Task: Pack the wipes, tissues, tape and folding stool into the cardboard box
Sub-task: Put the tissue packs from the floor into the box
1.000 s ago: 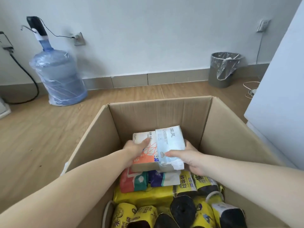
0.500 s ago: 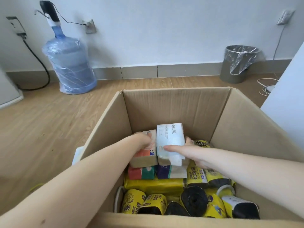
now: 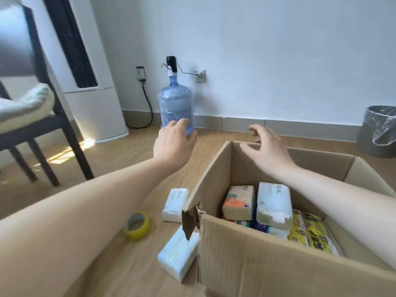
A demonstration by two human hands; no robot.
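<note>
The open brown cardboard box (image 3: 278,264) sits on the wooden floor (image 3: 107,163), already holding an orange-and-white tissue pack (image 3: 239,202) and a pale blue tissue pack (image 3: 273,202) atop yellow-wrapped rolls (image 3: 310,232). Both hands hang above it with nothing in their grip, fingers spread apart: the left hand (image 3: 173,144) left of the box, the right hand (image 3: 267,151) over its far rim. Outside, against the box's left wall, lie two white tissue packs, one farther (image 3: 175,205) and one nearer (image 3: 179,257), long axes running roughly along that wall, with the yellow tape roll (image 3: 137,225) just beside them. All lie below the left hand, the nearer one. Half a second ago both hands were inside, pressing the two packs down; they have since let go and lifted out.
</note>
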